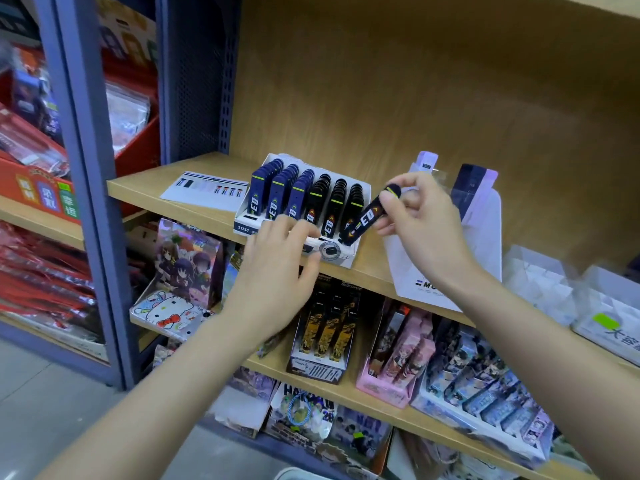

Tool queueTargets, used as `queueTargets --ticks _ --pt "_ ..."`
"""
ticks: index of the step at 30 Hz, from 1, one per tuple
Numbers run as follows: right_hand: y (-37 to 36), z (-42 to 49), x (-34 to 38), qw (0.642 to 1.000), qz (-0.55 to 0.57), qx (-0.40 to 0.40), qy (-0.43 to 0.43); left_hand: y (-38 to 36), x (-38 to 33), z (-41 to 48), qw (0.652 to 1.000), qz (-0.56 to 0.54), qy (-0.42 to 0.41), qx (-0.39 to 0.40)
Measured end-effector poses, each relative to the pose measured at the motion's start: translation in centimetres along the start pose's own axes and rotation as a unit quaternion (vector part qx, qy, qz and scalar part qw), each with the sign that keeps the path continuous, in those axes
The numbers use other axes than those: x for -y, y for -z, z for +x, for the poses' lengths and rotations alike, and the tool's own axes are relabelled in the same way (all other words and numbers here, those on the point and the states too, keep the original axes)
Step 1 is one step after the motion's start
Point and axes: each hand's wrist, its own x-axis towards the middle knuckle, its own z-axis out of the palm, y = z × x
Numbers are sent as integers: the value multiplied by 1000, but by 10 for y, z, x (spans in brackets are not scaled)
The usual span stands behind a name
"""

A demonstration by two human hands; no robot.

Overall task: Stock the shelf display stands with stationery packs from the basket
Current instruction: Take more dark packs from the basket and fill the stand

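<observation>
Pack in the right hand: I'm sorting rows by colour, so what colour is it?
The pack is black with white lettering; the head view shows it best.

Bright, even light falls from above onto the white display stand point(341, 258), whose print reads sharp. Above the stand the wooden back panel point(381, 81) glows warm, dimming toward the right. Shadows are soft, deepest under the shelf board point(156, 188) below the stand. The black pack point(365, 218) pinched by the right hand point(426, 220) is crisp; purple packs point(479, 192) right of the stand are smeared. Far left of it, red goods point(41, 289) blur and the grey upright point(90, 188) leans, bent by the lens.
</observation>
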Motion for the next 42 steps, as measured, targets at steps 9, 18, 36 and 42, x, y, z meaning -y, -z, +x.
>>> queueTargets --ticks 9,18,36,42 --pt "-3 25 -21 979 -185 57 69 -12 23 5 988 132 -67 31" --pt "-7 41 -19 950 -260 113 128 -14 27 6 989 125 -80 21" --pt "0 -48 -42 915 -322 45 238 -21 27 -43 966 189 -174 -40" --pt "-5 -149 -124 897 -347 190 195 -70 49 -134 972 176 -139 70"
